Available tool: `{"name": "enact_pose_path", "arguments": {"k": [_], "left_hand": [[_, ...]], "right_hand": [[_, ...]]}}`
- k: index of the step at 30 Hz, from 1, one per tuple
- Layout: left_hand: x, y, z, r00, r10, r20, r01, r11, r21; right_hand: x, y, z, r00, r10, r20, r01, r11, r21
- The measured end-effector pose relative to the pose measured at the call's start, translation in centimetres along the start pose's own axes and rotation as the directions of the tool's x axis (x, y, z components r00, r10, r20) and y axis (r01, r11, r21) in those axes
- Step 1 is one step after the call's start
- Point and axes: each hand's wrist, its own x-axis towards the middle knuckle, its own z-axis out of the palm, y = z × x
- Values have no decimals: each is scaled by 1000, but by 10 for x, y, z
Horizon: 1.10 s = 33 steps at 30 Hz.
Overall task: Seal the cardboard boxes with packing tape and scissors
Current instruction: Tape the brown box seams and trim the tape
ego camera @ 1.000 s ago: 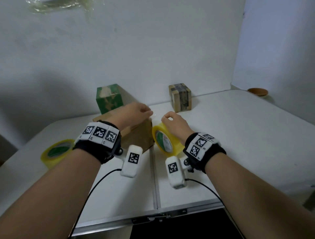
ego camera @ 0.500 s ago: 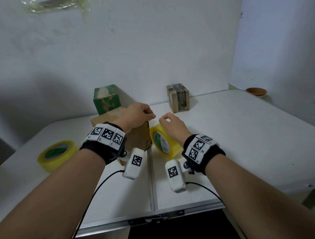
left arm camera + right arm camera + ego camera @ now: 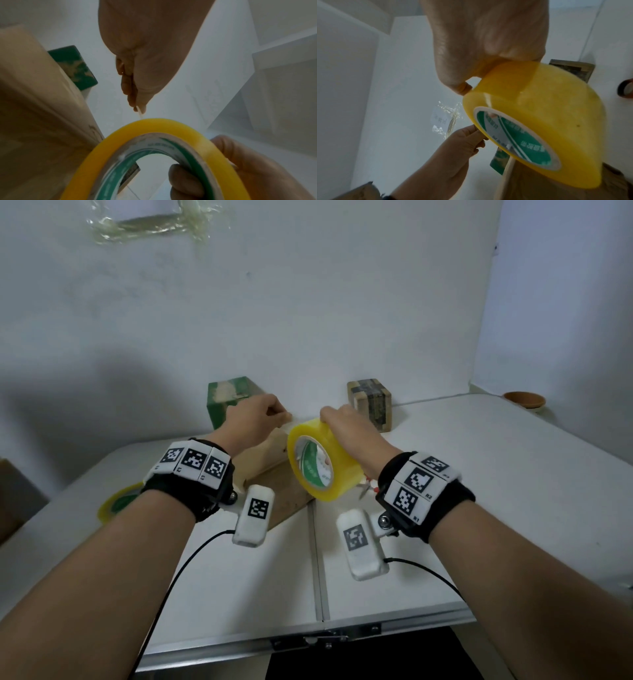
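Note:
My right hand (image 3: 334, 422) grips a yellow roll of packing tape (image 3: 322, 465) from above and holds it in the air over the brown cardboard box's (image 3: 274, 474) right end. In the left wrist view its fingers (image 3: 185, 180) curl through the roll's (image 3: 154, 155) green core. To the left, my left hand (image 3: 286, 416) pinches the tape's free end between thumb and fingertips (image 3: 137, 106), a short strip stretching back to the roll. A small metal and red piece, perhaps the scissors (image 3: 365, 487), peeks out behind the right wrist; most of it is hidden.
A green box (image 3: 229, 398) and a small taped box (image 3: 370, 405) stand by the back wall. A second yellow tape roll (image 3: 118, 503) lies left on the white table (image 3: 496, 491). A brown bowl (image 3: 524, 400) sits far right. Crumpled tape (image 3: 150, 224) sticks on the wall.
The right hand has lifted the roll up beside the box's top. The left hand has drawn away to the left with the tape end, widening the gap between the hands.

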Motion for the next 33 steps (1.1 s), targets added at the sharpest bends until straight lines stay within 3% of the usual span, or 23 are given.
{"name": "enact_pose_path", "arguments": {"k": [4, 8, 16, 21, 33], "left_hand": [[-3, -7, -9, 995, 67, -67, -56, 987, 151], [1, -16, -17, 996, 47, -79, -32, 983, 182], [19, -42, -6, 992, -123, 13, 122, 990, 66], [28, -48, 10, 988, -142, 59, 138, 988, 68], [29, -48, 25, 977, -174, 126, 150, 972, 180]], "right_hand": [[2, 3, 7, 999, 22, 32, -17, 988, -155], [0, 9, 15, 982, 114, 152, -61, 948, -313], [17, 7, 25, 989, 100, 113, -48, 918, -393], [13, 15, 23, 995, 35, 93, 13, 884, -468], [20, 22, 28, 974, -38, 222, 142, 867, -477]]}}
